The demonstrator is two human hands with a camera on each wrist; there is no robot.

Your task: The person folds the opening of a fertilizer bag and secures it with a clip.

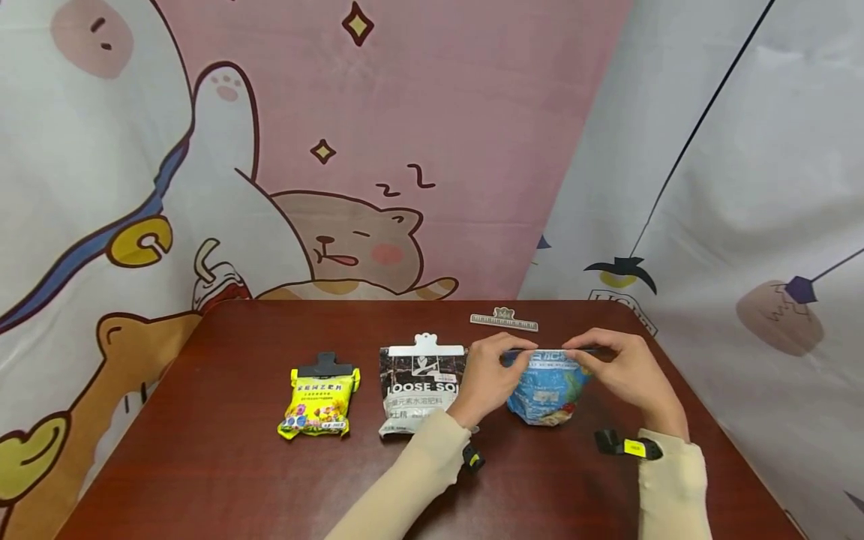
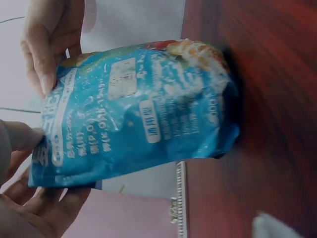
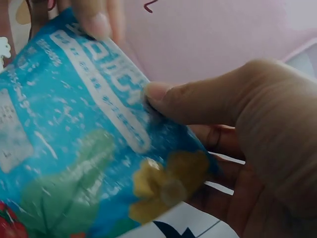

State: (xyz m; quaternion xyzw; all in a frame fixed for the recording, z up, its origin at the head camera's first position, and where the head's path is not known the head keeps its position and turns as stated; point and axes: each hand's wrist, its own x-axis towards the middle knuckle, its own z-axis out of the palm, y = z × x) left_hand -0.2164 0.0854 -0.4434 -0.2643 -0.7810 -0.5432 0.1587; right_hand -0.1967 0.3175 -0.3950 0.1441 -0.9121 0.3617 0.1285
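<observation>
A blue plastic bag (image 1: 545,394) with white lettering and printed flowers stands upright at the right of the table. My left hand (image 1: 487,376) pinches the left part of its top edge between thumb and fingers. At the right part of that edge, my right hand (image 1: 624,369) pinches the bag too. In the left wrist view, the blue bag (image 2: 133,109) shows a pale label on its front. The right wrist view shows my right thumb (image 3: 193,99) pressed on the front, with fingers behind the film.
Behind the bag lies a silver bear-topped clip with ruler marks (image 1: 504,321). Left of my hands stand a black-and-white bag (image 1: 412,405) with a white clip (image 1: 425,347) and a yellow bag (image 1: 317,401) with a black clip (image 1: 327,366). A printed cloth (image 1: 432,112) hangs behind the table (image 1: 236,465).
</observation>
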